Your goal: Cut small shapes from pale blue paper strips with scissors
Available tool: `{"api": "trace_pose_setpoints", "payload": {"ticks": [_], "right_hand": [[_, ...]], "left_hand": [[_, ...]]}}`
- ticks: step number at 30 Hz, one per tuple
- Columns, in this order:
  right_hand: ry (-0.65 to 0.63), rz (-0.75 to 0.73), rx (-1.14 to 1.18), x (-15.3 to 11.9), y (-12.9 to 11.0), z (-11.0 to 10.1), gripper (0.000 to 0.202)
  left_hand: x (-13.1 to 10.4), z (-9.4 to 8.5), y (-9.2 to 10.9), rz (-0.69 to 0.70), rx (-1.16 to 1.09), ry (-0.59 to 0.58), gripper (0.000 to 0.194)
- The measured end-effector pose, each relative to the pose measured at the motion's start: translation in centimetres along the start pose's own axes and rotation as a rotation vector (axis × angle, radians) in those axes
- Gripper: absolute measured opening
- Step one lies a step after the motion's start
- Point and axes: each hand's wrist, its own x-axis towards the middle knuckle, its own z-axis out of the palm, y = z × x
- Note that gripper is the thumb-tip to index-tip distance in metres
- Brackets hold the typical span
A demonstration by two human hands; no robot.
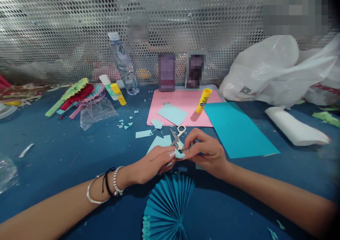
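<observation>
Left hand (156,161) pinches pale-blue paper piece (180,155); right hand (208,154) fingertips at its edge, can't tell if gripping. Scissors (176,139) just beyond, pleated blue fan (167,202) on near side.

Craft workspace (92,158), teal paper (241,130), scissors (176,139), glue stick (203,101)

Fairly bright, diffuse light covers the desk (101,144), and the perforated metal panel (79,27) glints in pale patches, strongly at upper left. A soft shadow lies beneath the right hand (208,153), and the upright yellow glue stick (203,101) throws a faint one toward the lower left. Glossy highlights streak the white plastic bag (265,62). Shapes behind the panel are blurred; 3 areas are pixelated. The right edge darkens to black, softening the right forearm (287,201).
</observation>
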Motion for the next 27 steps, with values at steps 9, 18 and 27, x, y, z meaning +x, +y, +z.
{"api": "trace_pose_setpoints", "payload": {"ticks": [9,18,27], "right_hand": [[-0.018,0.059,-0.003,-0.03,0.1,0.3,0.01],[-0.086,0.171,0.035,0.24,-0.12,0.35,0.003],[-0.13,0.336,0.15,0.23,0.1,0.65,0.015]], "left_hand": [[-0.22,0.22,0.15,0.128,0.29,0.117,0.028],[-0.21,0.56,0.07,0.143,0.546,0.202,0.014],[-0.17,0.43,-0.13,0.117,0.626,0.186,0.017]]}}
